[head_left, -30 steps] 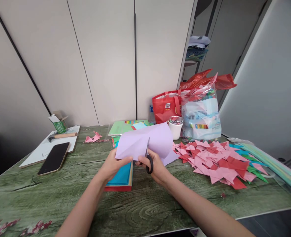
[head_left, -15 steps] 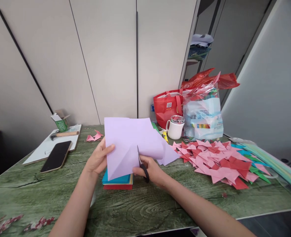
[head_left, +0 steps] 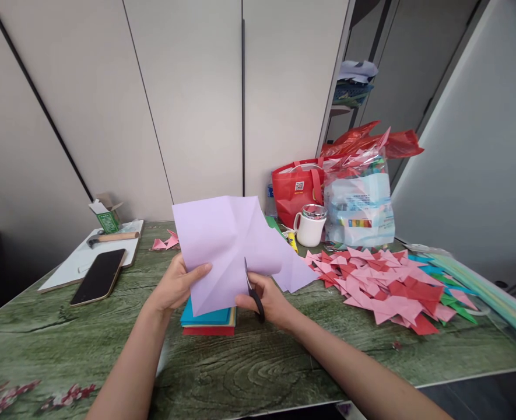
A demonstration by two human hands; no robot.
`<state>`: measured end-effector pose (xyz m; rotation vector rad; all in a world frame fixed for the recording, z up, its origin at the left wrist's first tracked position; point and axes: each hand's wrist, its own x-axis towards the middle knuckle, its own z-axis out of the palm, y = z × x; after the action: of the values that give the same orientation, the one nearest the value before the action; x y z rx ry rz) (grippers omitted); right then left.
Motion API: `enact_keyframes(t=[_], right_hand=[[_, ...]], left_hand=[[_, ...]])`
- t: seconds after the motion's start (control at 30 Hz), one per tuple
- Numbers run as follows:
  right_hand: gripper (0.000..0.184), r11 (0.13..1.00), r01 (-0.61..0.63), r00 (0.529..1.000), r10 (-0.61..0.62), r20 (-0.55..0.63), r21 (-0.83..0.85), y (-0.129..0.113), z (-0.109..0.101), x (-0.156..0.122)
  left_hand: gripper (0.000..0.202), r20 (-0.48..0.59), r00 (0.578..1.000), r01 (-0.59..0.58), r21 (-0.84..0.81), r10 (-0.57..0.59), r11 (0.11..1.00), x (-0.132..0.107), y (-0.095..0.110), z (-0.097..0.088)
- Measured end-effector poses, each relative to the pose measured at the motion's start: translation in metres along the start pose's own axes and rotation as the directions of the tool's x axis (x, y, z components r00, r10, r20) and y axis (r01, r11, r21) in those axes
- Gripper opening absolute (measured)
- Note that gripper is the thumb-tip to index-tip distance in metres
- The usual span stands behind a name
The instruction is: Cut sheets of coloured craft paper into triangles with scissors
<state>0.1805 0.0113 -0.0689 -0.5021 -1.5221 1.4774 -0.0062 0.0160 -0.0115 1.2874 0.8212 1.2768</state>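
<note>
My left hand (head_left: 176,287) pinched the left edge of a creased lilac paper sheet (head_left: 223,242), thumb pressed on the front and the other fingers hidden behind it. The sheet stood nearly upright above the middle of the green wood-grain table (head_left: 249,373), leaning slightly to the left. My right hand (head_left: 270,301) was curled around the black handles of a pair of scissors (head_left: 253,291), fingers pressed together. The blades pointed up into the sheet's lower edge; I could not tell how far apart they stood.

Directly under both hands lay a stack of coloured paper (head_left: 209,322), teal on top and red at the bottom. To the right, a broad pile of folded pink and red paper triangles (head_left: 382,286) was spread over the table, with a few green and blue pieces at its far side. Behind it stood a white mug (head_left: 310,230), a red tote bag (head_left: 296,189) and a clear plastic bag (head_left: 359,201) stuffed with packets. Well to the left, a black phone (head_left: 99,276) lay partly on a white board (head_left: 72,265), beside a hammer (head_left: 111,237) and a small green carton (head_left: 105,217).
</note>
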Motion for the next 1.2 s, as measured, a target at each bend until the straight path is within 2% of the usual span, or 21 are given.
enact_keyframes(t=[0.17, 0.33, 0.57, 0.8, 0.93, 1.2], right_hand=[[0.032, 1.000, 0.009, 1.000, -0.009, -0.023, -0.001, -0.0029, 0.0015, 0.0000], [0.034, 0.998, 0.011, 0.999, -0.014, -0.039, -0.057, 0.0003, 0.0005, 0.0003], [0.033, 1.000, 0.002, 0.999, -0.003, -0.039, -0.018, -0.0003, 0.0001, 0.0000], [0.047, 1.000, -0.020, 0.999, 0.020, 0.035, 0.001, -0.0034, -0.0016, -0.0015], [0.048, 0.999, -0.030, 0.999, 0.031, 0.011, -0.028, -0.0017, -0.0018, -0.0006], [0.036, 0.996, 0.062, 0.997, -0.065, -0.039, -0.063, 0.0035, -0.0031, 0.0016]], left_hand=[[0.029, 0.017, 0.999, -0.033, 0.101, 0.031, 0.994, 0.0023, -0.0045, -0.0053], [0.025, 0.023, 0.998, -0.061, 0.135, 0.059, 0.989, 0.0043, -0.0071, -0.0069], [0.029, -0.008, 0.999, -0.033, -0.002, 0.033, 0.999, 0.0005, -0.0022, -0.0030], [0.026, -0.028, 0.999, 0.016, -0.107, -0.020, 0.994, 0.0004, 0.0014, -0.0043], [0.025, 0.005, 1.000, 0.019, -0.123, -0.018, 0.992, 0.0004, 0.0003, -0.0028], [0.027, 0.027, 0.999, 0.028, -0.083, -0.026, 0.996, 0.0005, -0.0011, -0.0003]])
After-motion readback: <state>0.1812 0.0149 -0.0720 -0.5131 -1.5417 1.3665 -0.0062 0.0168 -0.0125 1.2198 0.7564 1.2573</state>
